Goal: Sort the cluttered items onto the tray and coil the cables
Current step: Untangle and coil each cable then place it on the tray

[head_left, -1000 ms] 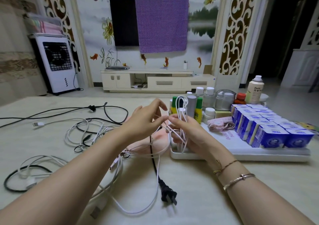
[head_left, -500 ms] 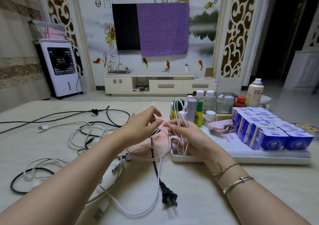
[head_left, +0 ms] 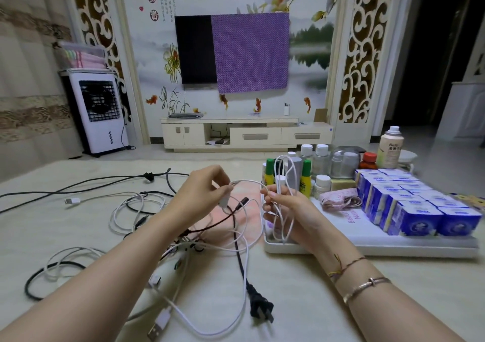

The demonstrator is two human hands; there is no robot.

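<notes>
At the near-left corner of the white rectangular plastic tray (head_left: 367,247), the right hand (head_left: 288,210) grips a half-wound thin white cable (head_left: 282,205) while the left hand (head_left: 202,194) pinches its free run; it looks light, limp and springy, best held where the loops cross.

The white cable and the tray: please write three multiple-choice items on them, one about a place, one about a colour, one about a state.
1. Where is the black plug?
A. on the tray
B. on the table, near the camera
C. in the left hand

2. What colour are the boxes on the tray?
A. blue
B. red
C. yellow

3. What does the right hand do?
A. lies flat
B. holds white cable loops
C. grips a bottle

Key: 1 B, it lies on the table; 2 A, blue fronts; 3 B, fingers curl round the loops.
</notes>
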